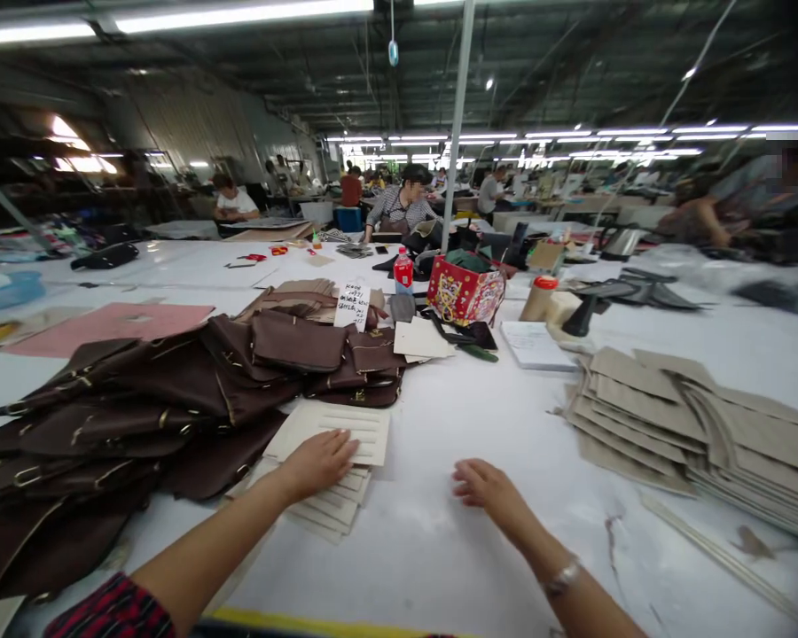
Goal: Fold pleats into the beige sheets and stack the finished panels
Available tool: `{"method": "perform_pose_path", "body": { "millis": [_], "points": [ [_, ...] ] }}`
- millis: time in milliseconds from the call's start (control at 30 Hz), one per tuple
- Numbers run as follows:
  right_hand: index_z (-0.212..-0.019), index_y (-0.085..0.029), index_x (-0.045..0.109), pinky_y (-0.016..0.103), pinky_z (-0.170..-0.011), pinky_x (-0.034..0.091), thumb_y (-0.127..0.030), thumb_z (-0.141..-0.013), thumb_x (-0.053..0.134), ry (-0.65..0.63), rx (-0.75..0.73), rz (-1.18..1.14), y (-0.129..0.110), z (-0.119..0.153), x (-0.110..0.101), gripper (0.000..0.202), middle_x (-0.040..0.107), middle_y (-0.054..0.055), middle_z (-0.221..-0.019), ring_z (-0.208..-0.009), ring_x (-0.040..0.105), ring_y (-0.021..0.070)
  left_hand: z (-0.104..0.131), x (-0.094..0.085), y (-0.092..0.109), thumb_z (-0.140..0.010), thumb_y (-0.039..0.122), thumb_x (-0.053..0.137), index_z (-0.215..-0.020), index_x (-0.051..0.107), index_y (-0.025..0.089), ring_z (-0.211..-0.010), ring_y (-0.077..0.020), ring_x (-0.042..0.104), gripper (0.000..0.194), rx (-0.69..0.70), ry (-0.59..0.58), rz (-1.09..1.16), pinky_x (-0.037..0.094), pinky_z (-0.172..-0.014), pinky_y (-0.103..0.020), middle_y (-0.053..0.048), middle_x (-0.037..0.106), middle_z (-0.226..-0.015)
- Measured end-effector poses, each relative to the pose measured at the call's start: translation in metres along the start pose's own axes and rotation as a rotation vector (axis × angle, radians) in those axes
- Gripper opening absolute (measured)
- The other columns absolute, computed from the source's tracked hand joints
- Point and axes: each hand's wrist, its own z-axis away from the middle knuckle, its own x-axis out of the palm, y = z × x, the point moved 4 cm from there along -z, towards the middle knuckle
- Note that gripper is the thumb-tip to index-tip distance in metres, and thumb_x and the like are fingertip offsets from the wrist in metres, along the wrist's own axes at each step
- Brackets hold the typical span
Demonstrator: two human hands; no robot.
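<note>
Touching cards (pixel 371 434) — left hand (pixel 323 461), flat | right hand (pixel 488 489), loosely open | bags (pixel 133 425), 9 o'clock | tan panels (pixel 638 416), 3 o'clock

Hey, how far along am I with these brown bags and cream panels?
Probably partway. The brown bags at left already carry gold fittings. Your left hand rests on the cream panels; your right is empty. The beige pieces lie stacked at right, possibly left to do.

Left sleeve: red-and-black checked fabric (pixel 114 610), ending near the elbow. Right wrist: narrow, shiny silver-coloured metallic band (pixel 563 576); both hands uncovered
</note>
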Motion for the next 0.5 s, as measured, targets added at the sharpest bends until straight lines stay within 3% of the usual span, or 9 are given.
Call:
{"method": "perform_pose_path", "body": {
  "millis": [33,100,167,200,267,367,433,500],
  "points": [
    [-0.089,-0.017,0.054,0.033,-0.067,0.050,-0.056,-0.076,0.043,-0.122,0.043,-0.145,-0.010,-0.012,0.040,0.042,0.060,0.011,-0.097,-0.077,0.061,0.0173,0.001,-0.001,0.005,-0.087,0.026,0.038,-0.116,0.051,0.018,-0.115,-0.0197,0.048,0.033,0.018,0.035,-0.010,0.036,-0.097,-0.035,-0.010,0.054,-0.121],
    [-0.087,-0.016,0.053,0.027,-0.058,0.050,-0.056,-0.076,0.045,-0.248,0.120,-0.268,-0.026,-0.027,0.100,0.043,0.061,0.009,-0.091,-0.067,0.061,0.0134,0.004,-0.003,0.016,-0.084,0.019,0.040,-0.115,0.052,0.016,-0.112,-0.0201,0.050,0.033,0.041,0.086,-0.027,0.038,-0.095,-0.036,-0.011,0.056,-0.119],
    [-0.083,-0.015,0.053,0.023,-0.050,0.047,-0.052,-0.076,0.048,-0.290,0.138,-0.220,-0.038,-0.032,0.130,0.038,0.061,0.006,-0.077,-0.058,0.058,0.0115,0.008,-0.011,0.028,-0.084,0.016,0.040,-0.114,0.052,0.015,-0.109,-0.0199,0.052,0.032,0.054,0.155,-0.033,0.039,-0.095,-0.039,-0.011,0.058,-0.115],
    [-0.081,-0.015,0.053,0.022,-0.048,0.045,-0.048,-0.077,0.049,-0.293,0.097,-0.156,-0.045,-0.033,0.132,0.033,0.059,0.003,-0.071,-0.055,0.056,0.0112,0.010,-0.019,0.035,-0.084,0.016,0.040,-0.114,0.051,0.016,-0.108,-0.0198,0.052,0.032,0.062,0.202,-0.027,0.038,-0.097,-0.040,-0.010,0.059,-0.114],
    [-0.077,-0.016,0.053,0.023,-0.053,0.045,-0.041,-0.077,0.051,-0.238,-0.098,-0.007,-0.065,-0.028,0.111,0.025,0.058,0.001,-0.067,-0.058,0.055,0.0113,0.014,-0.040,0.051,-0.086,0.022,0.042,-0.117,0.049,0.016,-0.111,-0.0206,0.050,0.033,0.090,0.312,0.000,0.035,-0.100,-0.043,-0.009,0.059,-0.114],
    [-0.074,-0.017,0.054,0.024,-0.066,0.047,-0.040,-0.079,0.049,-0.163,-0.382,0.129,-0.100,-0.004,0.048,0.023,0.057,0.000,-0.073,-0.070,0.053,0.0115,0.015,-0.075,0.066,-0.083,0.033,0.050,-0.130,0.036,0.015,-0.121,-0.0250,0.039,0.052,0.078,0.449,0.068,0.033,-0.101,-0.043,-0.012,0.049,-0.127],
    [-0.076,-0.018,0.053,0.025,-0.066,0.048,-0.045,-0.079,0.047,-0.154,-0.351,0.093,-0.107,0.014,0.009,0.028,0.055,-0.001,-0.073,-0.071,0.053,0.0119,0.006,-0.088,0.072,-0.082,0.033,0.052,-0.134,0.029,0.016,-0.125,-0.0261,0.034,0.060,0.035,0.536,0.145,0.034,-0.101,-0.043,-0.012,0.043,-0.132],
    [-0.079,-0.018,0.052,0.027,-0.062,0.050,-0.051,-0.077,0.046,-0.031,-0.230,-0.012,-0.094,0.027,-0.019,0.033,0.053,-0.001,-0.070,-0.067,0.054,0.0124,-0.013,-0.084,0.084,-0.083,0.031,0.049,-0.136,0.026,0.018,-0.126,-0.0256,0.033,0.060,0.027,0.567,0.223,0.035,-0.101,-0.043,-0.011,0.040,-0.135]
  ]
}}
